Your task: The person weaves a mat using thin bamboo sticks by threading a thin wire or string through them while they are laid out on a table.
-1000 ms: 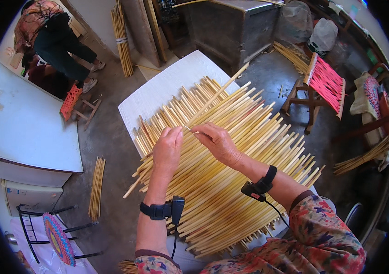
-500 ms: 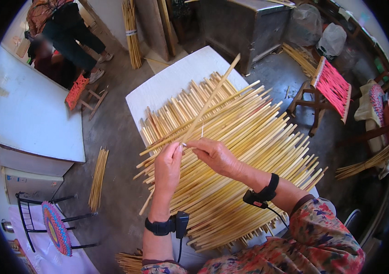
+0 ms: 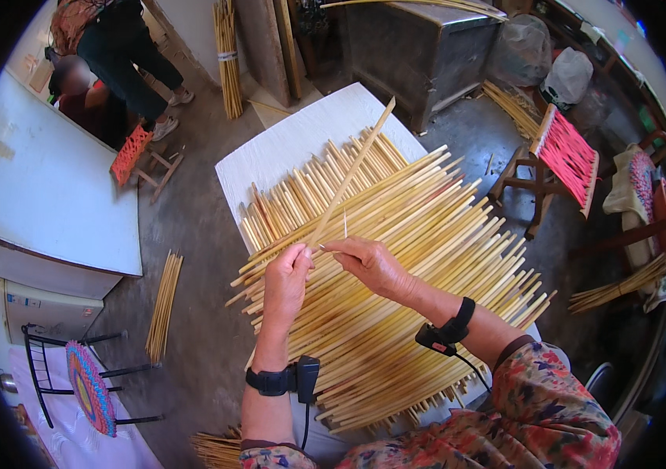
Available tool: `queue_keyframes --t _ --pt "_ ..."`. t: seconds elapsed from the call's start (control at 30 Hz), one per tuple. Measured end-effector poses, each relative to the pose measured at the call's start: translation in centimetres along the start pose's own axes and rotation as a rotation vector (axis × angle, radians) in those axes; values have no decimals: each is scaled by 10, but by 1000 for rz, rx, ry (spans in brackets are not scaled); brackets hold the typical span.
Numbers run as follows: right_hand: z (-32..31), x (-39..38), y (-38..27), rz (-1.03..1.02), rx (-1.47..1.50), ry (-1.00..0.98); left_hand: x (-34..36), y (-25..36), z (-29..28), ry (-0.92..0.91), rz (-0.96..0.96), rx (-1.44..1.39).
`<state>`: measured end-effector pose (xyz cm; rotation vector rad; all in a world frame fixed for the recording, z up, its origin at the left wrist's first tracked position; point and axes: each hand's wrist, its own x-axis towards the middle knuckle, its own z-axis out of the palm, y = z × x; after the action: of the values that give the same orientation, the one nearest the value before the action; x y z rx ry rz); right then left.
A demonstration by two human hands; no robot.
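My left hand (image 3: 284, 283) pinches the lower end of a long pale plant stalk (image 3: 358, 166), which slants up and away to the right. Close beside it, my right hand (image 3: 370, 267) has thumb and forefinger together at the stalk's near end. A thin white needle-like piece (image 3: 345, 223) sticks up from the right hand's fingers, and something small and whitish shows at the fingertips. Beneath both hands lies a broad layer of yellow stalks (image 3: 395, 301) set side by side. It rests across another layer of stalks (image 3: 309, 184) running the other way.
Under the stalks is a white board (image 3: 270, 144). A stool with red webbing (image 3: 567, 160) stands at the right, a dark cabinet (image 3: 395, 59) behind. A stalk bundle (image 3: 164, 306) lies on the left floor near a black chair (image 3: 51, 391). Two people are at the far left.
The held stalk has tipped slightly left and its far end sits a little lower. Both hands stay together at its near end. My view has shifted slightly.
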<state>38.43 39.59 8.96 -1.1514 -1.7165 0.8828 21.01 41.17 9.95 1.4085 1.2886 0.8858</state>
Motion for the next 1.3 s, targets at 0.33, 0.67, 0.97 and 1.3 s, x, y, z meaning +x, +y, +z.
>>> queue_keyframes --t 0.33,0.67,0.97,1.3 --pt "5 0 -1 -20 -36 -5 -4 12 5 36 92 100" --pt "3 0 -2 52 65 -48 -4 10 6 52 14 27" --pt "-1 2 -2 116 115 -109 -3 11 6 37 12 34" --pt "-3 3 -2 165 210 -133 -5 12 7 79 69 154"
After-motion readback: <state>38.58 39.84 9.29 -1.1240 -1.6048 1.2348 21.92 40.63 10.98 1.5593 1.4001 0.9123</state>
